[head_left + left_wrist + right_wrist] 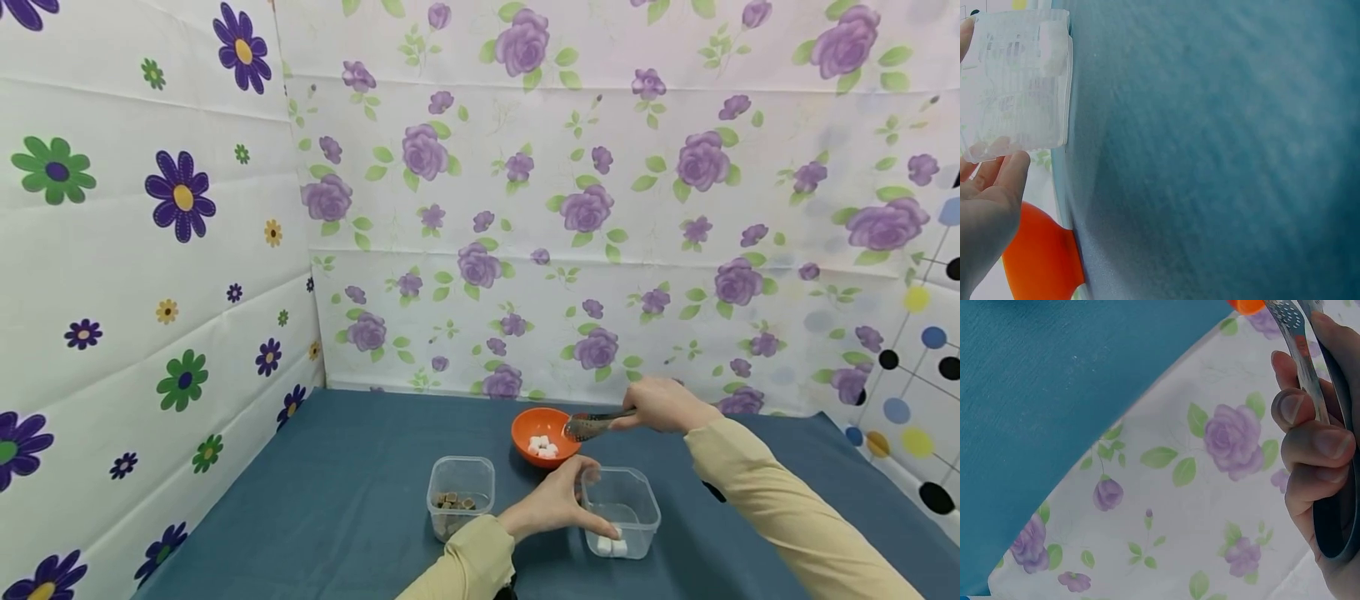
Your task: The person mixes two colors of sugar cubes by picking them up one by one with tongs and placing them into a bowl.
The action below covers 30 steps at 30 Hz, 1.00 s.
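My right hand (663,404) grips metal tongs (590,427), their perforated ends over the right rim of an orange bowl (519,432). Several white pieces, like marshmallows (542,447), lie in that bowl. In the right wrist view, fingers and thumb wrap the tongs (1302,353), whose ends leave the frame at the top. My left hand (551,502) holds a clear plastic container (641,508) by its left side, thumb at the front and fingers toward the back. A few white pieces (611,547) sit at the container's front bottom. The left wrist view shows fingertips against its wall (1016,125).
Left of my left hand stands another clear container (462,472) with several brown pieces (454,502) inside. A dark blue cloth (337,492) covers the table. Flower-printed sheets (480,208) hang behind it and along the left side.
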Motion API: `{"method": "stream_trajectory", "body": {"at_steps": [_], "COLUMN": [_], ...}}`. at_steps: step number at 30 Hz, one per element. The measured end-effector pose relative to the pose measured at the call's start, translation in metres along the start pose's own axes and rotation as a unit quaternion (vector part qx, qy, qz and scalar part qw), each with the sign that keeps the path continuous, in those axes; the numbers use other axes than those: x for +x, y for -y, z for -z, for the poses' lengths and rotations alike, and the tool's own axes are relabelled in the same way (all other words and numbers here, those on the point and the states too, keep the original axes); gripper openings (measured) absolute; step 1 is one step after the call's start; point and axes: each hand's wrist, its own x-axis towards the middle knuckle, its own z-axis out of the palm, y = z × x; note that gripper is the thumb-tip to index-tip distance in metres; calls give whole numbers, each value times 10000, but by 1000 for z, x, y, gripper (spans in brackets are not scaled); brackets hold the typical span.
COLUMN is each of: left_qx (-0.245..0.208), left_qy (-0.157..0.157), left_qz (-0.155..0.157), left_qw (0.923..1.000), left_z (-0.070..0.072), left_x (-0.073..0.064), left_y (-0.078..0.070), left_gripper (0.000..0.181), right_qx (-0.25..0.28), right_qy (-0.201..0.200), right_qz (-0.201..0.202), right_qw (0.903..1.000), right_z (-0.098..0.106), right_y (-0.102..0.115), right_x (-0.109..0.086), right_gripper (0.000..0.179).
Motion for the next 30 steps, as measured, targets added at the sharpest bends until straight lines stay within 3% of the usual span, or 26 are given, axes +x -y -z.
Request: {"method": "stream_trajectory", "body": {"at_steps": [10, 18, 30], "left_qx": [13, 23, 2], "left_qy": [-45, -67, -71], "left_qz": [9, 15, -14], "left_qw": [10000, 10000, 10000], "left_z": [-1, -1, -1], "left_x": [0, 0, -1], "left_y": [-1, 0, 0], "left_gripper": [65, 64, 63], "right_qx": [30, -23, 37], "right_qy": [-21, -27, -312], "right_qz": [64, -111, -111], "right_qw": [10000, 9999, 9994], "right_z": [-4, -2, 6], "right_y": [1, -2, -17], "right_x": [-1, -5, -33], "right_gripper": [48, 43, 41]}}
